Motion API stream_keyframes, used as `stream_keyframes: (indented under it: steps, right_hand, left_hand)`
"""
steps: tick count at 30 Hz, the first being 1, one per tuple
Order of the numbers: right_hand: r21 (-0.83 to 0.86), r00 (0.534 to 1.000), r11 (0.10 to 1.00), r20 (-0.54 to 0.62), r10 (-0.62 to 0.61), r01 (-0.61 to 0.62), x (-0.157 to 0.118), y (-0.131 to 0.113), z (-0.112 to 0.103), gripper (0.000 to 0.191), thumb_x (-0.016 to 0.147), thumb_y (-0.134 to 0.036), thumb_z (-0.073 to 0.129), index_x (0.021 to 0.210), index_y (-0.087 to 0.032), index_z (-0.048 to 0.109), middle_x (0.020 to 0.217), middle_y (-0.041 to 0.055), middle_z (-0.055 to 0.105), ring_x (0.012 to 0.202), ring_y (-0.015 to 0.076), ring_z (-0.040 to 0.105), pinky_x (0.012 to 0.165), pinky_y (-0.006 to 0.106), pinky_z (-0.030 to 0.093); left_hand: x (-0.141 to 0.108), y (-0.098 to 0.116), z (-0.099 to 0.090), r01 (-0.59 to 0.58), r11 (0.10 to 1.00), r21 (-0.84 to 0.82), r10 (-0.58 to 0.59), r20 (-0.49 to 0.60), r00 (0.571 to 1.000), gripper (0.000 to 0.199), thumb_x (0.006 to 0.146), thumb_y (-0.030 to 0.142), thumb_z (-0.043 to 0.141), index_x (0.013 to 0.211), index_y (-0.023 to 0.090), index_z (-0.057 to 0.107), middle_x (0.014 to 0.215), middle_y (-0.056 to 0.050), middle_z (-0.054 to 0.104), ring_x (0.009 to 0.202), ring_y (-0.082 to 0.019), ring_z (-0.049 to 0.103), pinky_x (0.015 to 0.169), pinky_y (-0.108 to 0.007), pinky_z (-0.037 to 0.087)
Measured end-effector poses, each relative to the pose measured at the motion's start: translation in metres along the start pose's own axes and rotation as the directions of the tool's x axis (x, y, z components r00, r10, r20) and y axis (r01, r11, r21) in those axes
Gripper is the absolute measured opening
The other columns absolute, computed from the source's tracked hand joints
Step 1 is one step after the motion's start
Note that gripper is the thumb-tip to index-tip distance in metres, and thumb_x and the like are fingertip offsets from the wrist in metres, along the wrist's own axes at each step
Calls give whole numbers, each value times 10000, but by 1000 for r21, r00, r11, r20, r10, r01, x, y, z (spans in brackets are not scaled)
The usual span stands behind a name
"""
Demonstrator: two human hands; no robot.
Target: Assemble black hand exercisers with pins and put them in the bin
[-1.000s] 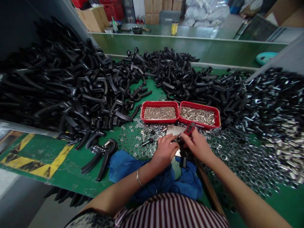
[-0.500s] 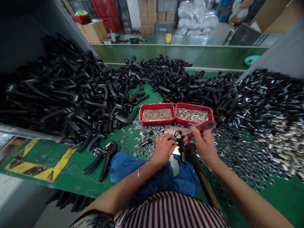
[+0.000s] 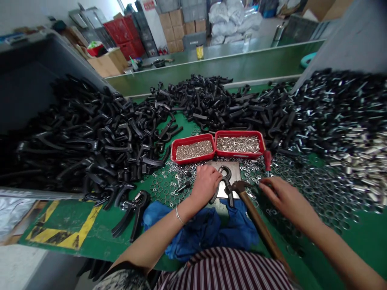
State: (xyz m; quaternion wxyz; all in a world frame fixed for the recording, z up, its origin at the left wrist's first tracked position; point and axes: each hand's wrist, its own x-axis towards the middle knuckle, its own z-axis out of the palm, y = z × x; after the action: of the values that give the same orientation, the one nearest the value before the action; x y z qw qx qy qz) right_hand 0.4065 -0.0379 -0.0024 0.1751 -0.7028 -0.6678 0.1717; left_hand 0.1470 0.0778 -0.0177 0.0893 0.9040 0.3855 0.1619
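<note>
I saw left hand [image 3: 205, 186] closed on black plastic hand grip [image 3: 223, 186], grip lying on steel plate [image 3: 233, 171]. Right hand [image 3: 287, 199] open, fingers spread over loose steel washers [image 3: 302, 187]; red-handled screwdriver [image 3: 267, 161] just beyond fingertips. Wood-handled hammer [image 3: 260, 225] lay with head just beside grip. Two red trays [image 3: 193, 149] behind plate.

A maroon-and-white striped top [image 3: 225, 274] at bottom centre, a dark patterned sleeve [image 3: 121, 280] at lower left, a bare left hand [image 3: 205, 186], a bare right hand [image 3: 287, 199], a thin silver bangle [image 3: 179, 215] on the left wrist
</note>
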Motion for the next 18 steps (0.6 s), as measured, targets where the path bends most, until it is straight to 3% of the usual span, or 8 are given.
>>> stream_keyframes:
  steps: [2, 4, 7, 10, 13, 15, 18]
  right_hand:
    - [87, 988, 996, 154, 4, -18, -25, -12, 9, 346, 1016, -444, 353, 1080, -233, 620, 1079, 85, 677, 969, 235, 660, 881, 380, 514]
    - [93, 977, 994, 210, 30, -50, -47, -22, 19, 329, 1010, -444, 369, 1101, -240, 610, 1077, 90, 680, 950, 250, 666, 853, 404, 529]
    - [81, 985, 996, 171, 6, -20, -69, -29, 34, 332, 961, -428, 479, 1192, -208, 570, 1129, 133, 663, 1019, 300, 644, 889, 468, 517]
    - [137, 991, 990, 133, -6, -13, -73, -29, 39, 353, 925, -377, 527, 1215, -178, 556, 1144, 161, 653, 1055, 320, 620, 931, 502, 487]
    - [294, 982, 947, 167, 83, -130, -64, -30, 32, 345, 894, -391, 558, 1174, -190, 575, 1134, 148, 658, 1041, 306, 621, 945, 485, 473]
    - [460, 936, 840, 320, 146, -288, -58, -32, 21, 341, 892, -468, 560, 1108, -205, 594, 1030, 106, 672, 934, 257, 641, 847, 402, 514]
    - [596, 778, 575, 616, 120, -560, -54, -39, 3, 413, 907, -605, 504, 991, -210, 587, 790, 23, 614, 650, 149, 580, 548, 254, 456]
  left_hand:
    - [1, 2, 0, -24, 998, 53, 23, 11, 1000, 230, 986, 330, 512, 950, 204, 700, 955, -51, 646, 959, -222, 514, 835, -396, 344]
    - [2, 5, -1, -64, 990, 123, 62, 17, 998, 230, 988, 306, 502, 930, 185, 688, 934, -62, 630, 946, -229, 511, 824, -396, 348]
    - [6, 12, -2, -176, 949, 261, 168, 53, 984, 231, 985, 238, 481, 874, 152, 665, 889, -79, 604, 921, -245, 501, 826, -409, 350]
    - [11, 19, -3, -321, 877, 356, 291, 138, 947, 230, 975, 198, 473, 857, 126, 658, 877, -97, 589, 929, -268, 495, 857, -428, 349]
    - [13, 20, -6, -428, 824, 370, 371, 217, 903, 235, 977, 192, 459, 890, 114, 663, 918, -112, 594, 965, -278, 497, 888, -435, 344]
    - [12, 17, -7, -423, 836, 350, 364, 225, 904, 241, 985, 200, 448, 907, 116, 660, 941, -110, 599, 966, -272, 502, 881, -427, 349]
    - [6, 9, -6, -308, 915, 261, 269, 175, 947, 240, 996, 216, 440, 936, 135, 657, 950, -92, 610, 950, -251, 518, 858, -409, 362]
